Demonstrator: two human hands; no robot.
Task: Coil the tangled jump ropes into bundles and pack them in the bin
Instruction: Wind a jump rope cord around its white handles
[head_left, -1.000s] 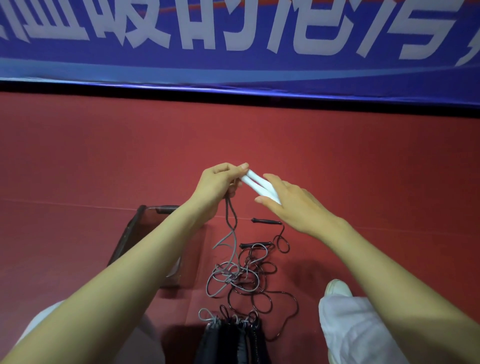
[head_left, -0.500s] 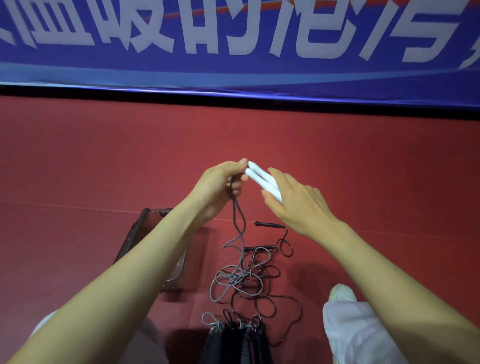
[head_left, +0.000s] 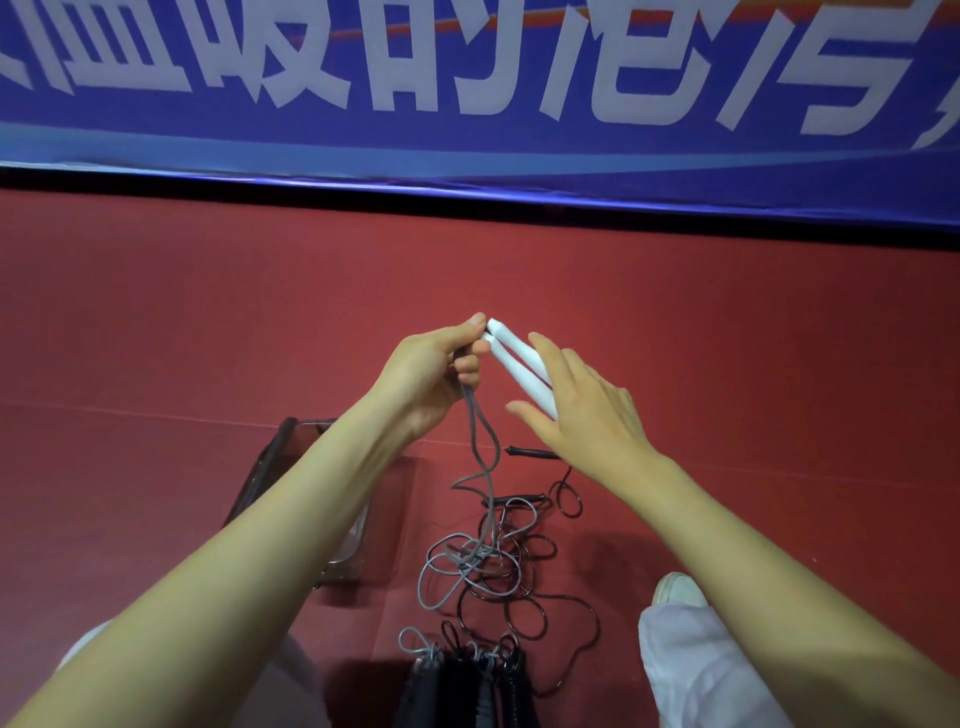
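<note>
Two white jump-rope handles (head_left: 519, 364) lie side by side, raised in front of me. My right hand (head_left: 582, 410) holds their lower ends, its fingers wrapped round them. My left hand (head_left: 436, 374) pinches the grey cord (head_left: 480, 467) right at the handles' top ends. The grey cord hangs down into a tangle (head_left: 483, 566) with a black rope (head_left: 545, 613) on the red floor. The clear bin (head_left: 291, 467) stands at the left, mostly hidden behind my left forearm.
Several coiled rope bundles with black handles (head_left: 467, 686) lie at the bottom centre. A loose black handle (head_left: 530, 453) lies beyond the tangle. My white trouser leg and shoe (head_left: 675, 592) are at the lower right. A blue banner (head_left: 467, 93) runs along the far wall.
Both hands have stayed together with the white handles, lifting slightly. The grey cord has drawn up a little straighter out of the tangle.
</note>
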